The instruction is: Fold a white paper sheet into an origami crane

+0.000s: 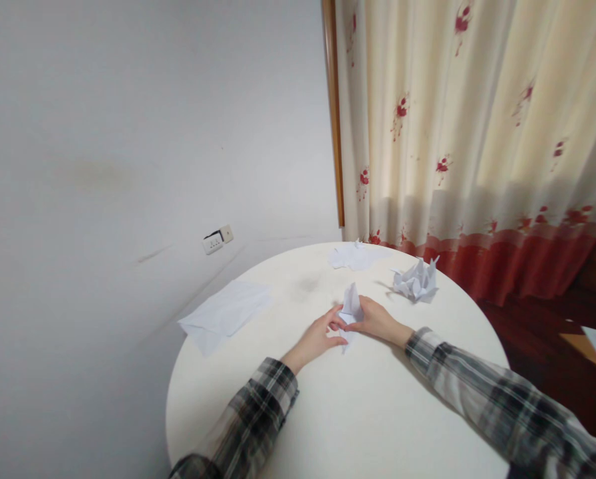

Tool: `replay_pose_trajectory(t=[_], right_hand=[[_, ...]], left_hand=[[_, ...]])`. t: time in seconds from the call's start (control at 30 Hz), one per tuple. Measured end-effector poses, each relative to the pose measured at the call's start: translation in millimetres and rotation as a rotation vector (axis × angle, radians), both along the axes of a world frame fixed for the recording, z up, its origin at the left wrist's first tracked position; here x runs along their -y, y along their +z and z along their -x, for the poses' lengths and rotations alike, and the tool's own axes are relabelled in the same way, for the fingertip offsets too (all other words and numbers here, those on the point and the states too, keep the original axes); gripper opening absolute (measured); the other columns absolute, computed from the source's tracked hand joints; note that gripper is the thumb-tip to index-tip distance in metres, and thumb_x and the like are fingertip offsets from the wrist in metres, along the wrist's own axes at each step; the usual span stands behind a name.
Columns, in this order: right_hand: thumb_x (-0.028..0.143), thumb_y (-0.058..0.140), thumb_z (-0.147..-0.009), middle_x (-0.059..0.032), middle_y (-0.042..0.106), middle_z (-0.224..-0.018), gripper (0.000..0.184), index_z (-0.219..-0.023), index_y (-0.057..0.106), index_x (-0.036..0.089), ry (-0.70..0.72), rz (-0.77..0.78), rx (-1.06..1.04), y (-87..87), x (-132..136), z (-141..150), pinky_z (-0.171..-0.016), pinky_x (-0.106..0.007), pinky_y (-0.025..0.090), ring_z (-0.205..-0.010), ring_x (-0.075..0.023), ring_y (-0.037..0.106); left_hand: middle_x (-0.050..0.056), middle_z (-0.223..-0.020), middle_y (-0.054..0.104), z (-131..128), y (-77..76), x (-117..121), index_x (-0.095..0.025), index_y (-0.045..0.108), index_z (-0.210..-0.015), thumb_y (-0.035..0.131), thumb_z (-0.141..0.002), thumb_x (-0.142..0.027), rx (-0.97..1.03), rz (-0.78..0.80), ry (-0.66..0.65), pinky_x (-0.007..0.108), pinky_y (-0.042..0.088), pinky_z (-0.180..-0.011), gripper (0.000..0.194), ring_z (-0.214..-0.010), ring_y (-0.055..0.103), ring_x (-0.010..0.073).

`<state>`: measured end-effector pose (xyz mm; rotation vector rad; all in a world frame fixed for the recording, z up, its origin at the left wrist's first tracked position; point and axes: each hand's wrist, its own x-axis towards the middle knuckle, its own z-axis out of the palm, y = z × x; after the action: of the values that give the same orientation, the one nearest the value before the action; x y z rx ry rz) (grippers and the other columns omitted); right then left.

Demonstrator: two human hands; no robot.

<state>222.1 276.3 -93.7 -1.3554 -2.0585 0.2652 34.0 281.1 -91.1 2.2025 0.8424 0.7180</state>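
A small piece of folded white paper (350, 301) stands upright between my hands, with a pointed flap at its top and a narrow tip lower down. My right hand (376, 320) pinches it from the right, thumb in front and the other fingers partly hidden behind. From the left, my left hand (320, 338) closes on its lower part, fingers curled and thumb at the lower tip. Several folded white paper cranes (416, 282) lie in a cluster to the right, beyond my right hand.
The round white table (378, 412) stands by a pale wall. Flat white sheets (231, 309) lie at its left edge, and paper scraps (352, 256) at the far edge. A wall socket (213, 242) is left of the table; a flowered curtain (472, 120) hangs behind.
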Motion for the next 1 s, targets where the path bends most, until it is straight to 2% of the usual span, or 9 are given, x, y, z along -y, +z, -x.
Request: replay_pose_trajectory(t=[0.27,0.4,0.47,0.57,0.67,0.77,0.87,1.0], right_hand=[[0.046,0.067,-0.057,-0.0073,0.057,-0.094,0.056,-0.101,0.053,0.015,0.006,0.004,-0.001,-0.2,0,-1,-0.072,-0.028,0.038,-0.085,-0.0208,0.052],[0.047,0.066,-0.057,-0.0078,0.057,-0.094,0.057,-0.101,0.052,0.014,0.016,-0.016,0.003,-2.1,-1,-1,-0.071,-0.028,0.038,-0.085,-0.0207,0.051],[0.048,0.065,-0.058,-0.0081,0.057,-0.093,0.055,-0.100,0.051,0.013,0.008,-0.030,0.023,-4.2,-2,-2,-0.070,-0.028,0.038,-0.084,-0.0205,0.051],[0.049,0.063,-0.060,-0.0082,0.057,-0.087,0.050,-0.093,0.052,0.012,-0.049,-0.033,0.078,-6.9,-4,-2,-0.067,-0.027,0.038,-0.079,-0.0203,0.051],[0.049,0.062,-0.062,-0.0078,0.056,-0.083,0.046,-0.088,0.053,0.012,-0.083,-0.037,0.136,-7.1,-4,-1,-0.066,-0.027,0.037,-0.077,-0.0199,0.051],[0.049,0.061,-0.064,-0.0083,0.055,-0.083,0.046,-0.087,0.053,0.011,-0.109,-0.053,0.177,-5.3,-2,-1,-0.065,-0.027,0.036,-0.077,-0.0198,0.051],[0.051,0.060,-0.064,-0.0084,0.055,-0.083,0.046,-0.085,0.053,0.011,-0.129,-0.059,0.196,-3.8,-1,-1,-0.064,-0.026,0.036,-0.076,-0.0193,0.050],[0.052,0.058,-0.065,-0.0070,0.055,-0.079,0.045,-0.082,0.052,0.011,-0.139,-0.030,0.188,-1.4,1,-1,-0.060,-0.025,0.034,-0.071,-0.0176,0.050]], left_hand=[[0.003,-0.096,0.058,4,3.7,-1,-0.022,0.025,-0.128,0.072,-0.056,-0.014,0.007,0.068,-0.086,0.026,0.034,-0.073,0.086,-0.080,0.047,0.0131],[0.003,-0.096,0.057,5,3.2,-1,-0.021,0.025,-0.127,0.071,-0.057,-0.015,0.017,0.076,-0.099,0.027,0.034,-0.074,0.083,-0.082,0.048,0.0135],[0.004,-0.094,0.057,5,3.2,-2,-0.019,0.028,-0.124,0.069,-0.060,-0.016,0.033,0.092,-0.075,0.026,0.035,-0.073,0.076,-0.081,0.049,0.0133],[0.001,-0.081,0.055,5,4.6,-1,-0.015,0.038,-0.110,0.060,-0.069,-0.024,0.042,0.093,0.022,0.022,0.038,-0.063,0.047,-0.070,0.050,0.0112],[-0.003,-0.067,0.050,5,7.4,4,-0.015,0.048,-0.084,0.053,-0.074,-0.034,-0.088,-0.006,0.064,0.019,0.035,-0.053,0.022,-0.059,0.045,0.0096],[-0.004,-0.059,0.047,3,10.7,12,-0.017,0.047,-0.064,0.054,-0.070,-0.035,-0.338,-0.187,0.049,0.020,0.029,-0.050,0.021,-0.055,0.042,0.0099],[-0.003,-0.061,0.048,1,14.4,21,-0.017,0.046,-0.058,0.052,-0.068,-0.029,-0.508,-0.386,0.076,0.022,0.028,-0.053,0.017,-0.058,0.043,0.0117],[0.000,-0.066,0.051,2,20.7,27,-0.018,0.049,-0.060,0.046,-0.070,-0.023,-0.617,-0.452,0.079,0.023,0.029,-0.056,0.012,-0.061,0.046,0.0133]])
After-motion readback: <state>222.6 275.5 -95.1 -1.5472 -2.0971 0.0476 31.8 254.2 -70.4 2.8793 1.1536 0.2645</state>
